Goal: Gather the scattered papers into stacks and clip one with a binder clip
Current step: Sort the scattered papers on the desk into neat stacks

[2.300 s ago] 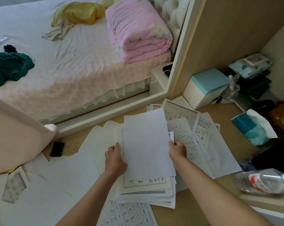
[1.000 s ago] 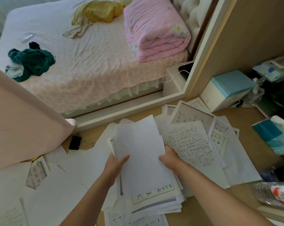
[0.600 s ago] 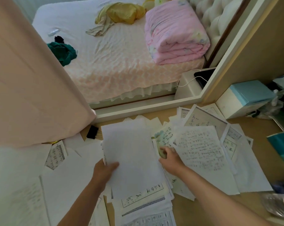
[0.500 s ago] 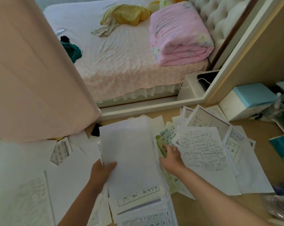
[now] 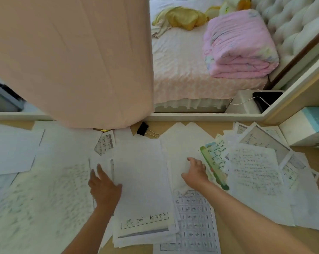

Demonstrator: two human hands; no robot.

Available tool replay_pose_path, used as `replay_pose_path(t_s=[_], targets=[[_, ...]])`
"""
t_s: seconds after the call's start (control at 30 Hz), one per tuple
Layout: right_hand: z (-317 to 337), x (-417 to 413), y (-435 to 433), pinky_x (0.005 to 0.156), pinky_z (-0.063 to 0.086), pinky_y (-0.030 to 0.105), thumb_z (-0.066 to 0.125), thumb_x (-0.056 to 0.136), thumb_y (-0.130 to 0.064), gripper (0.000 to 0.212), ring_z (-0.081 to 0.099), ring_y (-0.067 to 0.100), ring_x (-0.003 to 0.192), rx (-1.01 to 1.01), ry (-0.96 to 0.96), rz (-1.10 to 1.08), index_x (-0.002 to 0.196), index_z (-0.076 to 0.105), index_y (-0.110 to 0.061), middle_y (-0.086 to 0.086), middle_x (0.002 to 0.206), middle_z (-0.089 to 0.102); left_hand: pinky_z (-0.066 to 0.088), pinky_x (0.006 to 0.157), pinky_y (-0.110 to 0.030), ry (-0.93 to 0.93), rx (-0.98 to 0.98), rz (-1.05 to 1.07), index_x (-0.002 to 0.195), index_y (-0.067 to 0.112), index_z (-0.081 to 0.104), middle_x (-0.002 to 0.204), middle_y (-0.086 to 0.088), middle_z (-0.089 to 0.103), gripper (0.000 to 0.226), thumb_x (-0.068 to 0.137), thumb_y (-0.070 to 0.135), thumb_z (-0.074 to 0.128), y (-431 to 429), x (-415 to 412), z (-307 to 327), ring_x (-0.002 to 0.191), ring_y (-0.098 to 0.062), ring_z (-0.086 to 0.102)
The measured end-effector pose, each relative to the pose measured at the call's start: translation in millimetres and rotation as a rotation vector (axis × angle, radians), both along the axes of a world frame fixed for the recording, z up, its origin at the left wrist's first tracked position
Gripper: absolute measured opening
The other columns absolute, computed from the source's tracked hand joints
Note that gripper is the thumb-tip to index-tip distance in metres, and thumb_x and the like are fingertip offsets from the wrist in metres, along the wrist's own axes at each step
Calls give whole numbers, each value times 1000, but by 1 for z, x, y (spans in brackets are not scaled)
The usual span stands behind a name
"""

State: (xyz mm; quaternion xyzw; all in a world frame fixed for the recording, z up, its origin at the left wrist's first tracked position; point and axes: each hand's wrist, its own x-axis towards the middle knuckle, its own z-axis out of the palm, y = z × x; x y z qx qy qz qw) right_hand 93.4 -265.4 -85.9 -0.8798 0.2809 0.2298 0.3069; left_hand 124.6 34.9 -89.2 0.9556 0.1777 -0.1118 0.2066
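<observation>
A stack of white papers (image 5: 140, 180) lies on the wooden desk in front of me, its top sheet blank. My left hand (image 5: 103, 187) rests at the stack's left edge, fingers straight, thumb touching the top sheet. My right hand (image 5: 195, 173) lies with fingers spread on loose white sheets just right of the stack. A green-edged sheet (image 5: 214, 162) touches its right side. A black binder clip (image 5: 143, 128) sits beyond the stack, apart from both hands. More handwritten sheets (image 5: 255, 167) fan out at the right, and a grid sheet (image 5: 193, 222) pokes out under the stack.
A pink curtain (image 5: 72, 61) hangs over the desk's far left. Loose sheets (image 5: 45, 198) cover the left of the desk. A white and blue box (image 5: 305, 125) stands at the right. Past the white sill (image 5: 200, 117) is a bed with a folded pink quilt (image 5: 237, 44).
Both hands carried the stack left and laid it down. The right hand let go, touched the green-edged sheet, then moved onto white sheets. My view swung left, showing more curtain.
</observation>
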Motion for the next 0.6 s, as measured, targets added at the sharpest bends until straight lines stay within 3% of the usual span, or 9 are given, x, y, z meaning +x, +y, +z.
replay_pose_path(t_s=[0.1, 0.23, 0.33, 0.4, 0.47, 0.53, 0.6], targets=[[-4, 4, 7, 104, 41, 43, 66, 85, -27, 77, 29, 33, 135, -31, 35, -107, 150, 25, -18, 12, 147, 25, 32, 113, -50, -48, 10, -381, 152, 24, 29, 158, -9, 26, 87, 80, 25, 78, -11, -5, -2, 143, -32, 23], [-8, 5, 13, 83, 45, 33, 72, 85, -29, 78, 51, 29, 114, 83, 74, -283, 147, 28, -14, 13, 142, 41, 27, 117, -43, 200, -142, -706, 148, 35, 35, 161, 2, 18, 75, 83, 34, 73, -32, -12, -12, 147, -22, 14], [-9, 4, 21, 93, 43, 38, 74, 79, -38, 64, 41, 29, 119, -62, 124, -275, 133, 44, -22, 10, 136, 42, 23, 118, -43, 252, -41, -779, 149, 37, 32, 162, 5, 5, 80, 80, 38, 74, -36, -21, -24, 148, -20, 5], [-11, 4, 26, 91, 41, 40, 79, 74, -38, 73, 33, 31, 123, -148, 103, -313, 134, 40, -22, 12, 139, 31, 22, 117, -41, 190, -15, -778, 148, 38, 33, 162, 5, 5, 80, 80, 34, 74, -34, -25, -30, 148, -19, 6], [-11, 6, 28, 89, 47, 40, 83, 72, -33, 88, 41, 33, 118, -81, 67, -408, 141, 30, -18, 15, 140, 29, 22, 116, -40, 147, 14, -775, 148, 38, 33, 161, 3, 8, 79, 80, 33, 74, -33, -29, -31, 147, -21, 8], [-10, 5, 28, 82, 53, 38, 81, 76, -28, 83, 54, 29, 101, 33, 55, -479, 141, 31, -15, 14, 136, 42, 25, 114, -37, 122, 41, -765, 147, 37, 33, 157, 1, 15, 79, 79, 34, 73, -33, -31, -31, 143, -22, 15], [-9, 3, 27, 78, 54, 35, 77, 80, -28, 57, 58, 25, 90, 83, 47, -457, 126, 47, -14, 8, 121, 61, 28, 110, -35, 106, 46, -762, 146, 34, 35, 150, 0, 23, 78, 78, 33, 73, -35, -32, -29, 138, -22, 23]])
